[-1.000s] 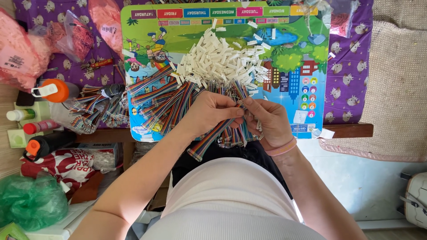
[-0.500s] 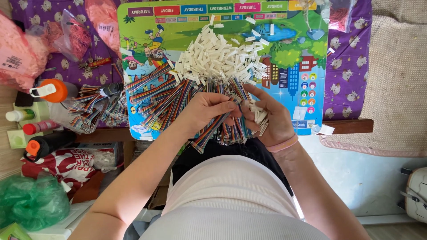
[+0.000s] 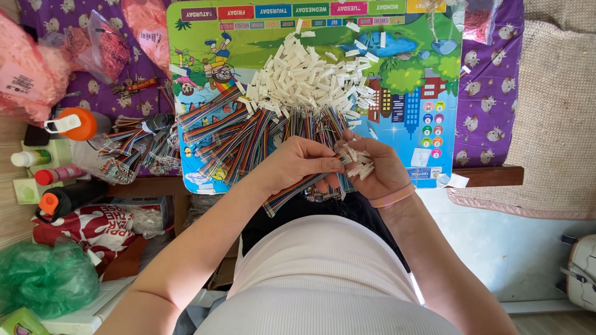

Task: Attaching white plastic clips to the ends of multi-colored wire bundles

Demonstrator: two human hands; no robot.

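Note:
My left hand (image 3: 301, 162) pinches a flat rainbow ribbon cable (image 3: 292, 192) that trails down toward my lap. My right hand (image 3: 379, 170) cups several small white plastic connectors (image 3: 357, 162) and meets the left hand at the cable's end. Both hands hover over the near edge of a colourful cartoon board (image 3: 410, 99). A heap of white connectors (image 3: 304, 77) lies on the board beyond my hands. Bundles of rainbow cables (image 3: 233, 133) fan out to the left of them.
More cable bundles (image 3: 133, 146) lie left of the board on purple cloth (image 3: 490, 80). Pink plastic bags (image 3: 28, 68), an orange-capped bottle (image 3: 74, 124), other small bottles and a green bag (image 3: 43, 279) crowd the left side. A beige mat (image 3: 559, 111) lies at right.
My right hand has drawn back from the cable heap with white connectors in its palm and closed in on the left hand, which keeps its hold on the ribbon cable.

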